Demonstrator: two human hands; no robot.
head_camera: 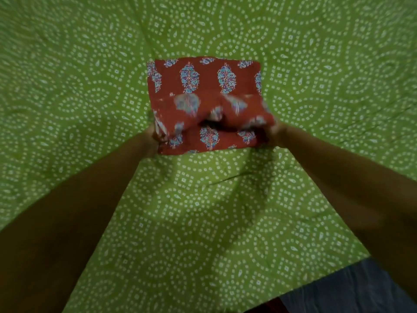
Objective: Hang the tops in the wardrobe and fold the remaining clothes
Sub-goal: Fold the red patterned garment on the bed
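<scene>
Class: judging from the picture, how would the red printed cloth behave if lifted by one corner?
The red cloth would probably droop and unfold: it sags between the left hand and right hand. It seems light, since a thin flap lifts easily. It is unlikely to slide far on the bedsheet.

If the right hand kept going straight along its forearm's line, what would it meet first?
Probably the red cloth itself: the right hand grips its near right corner and points up-left across it. Past it lies the green sheet.

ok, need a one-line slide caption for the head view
Both hands, left hand and right hand, grip the near edge of a red printed garment, folding it on a green patterned bedsheet.
</scene>
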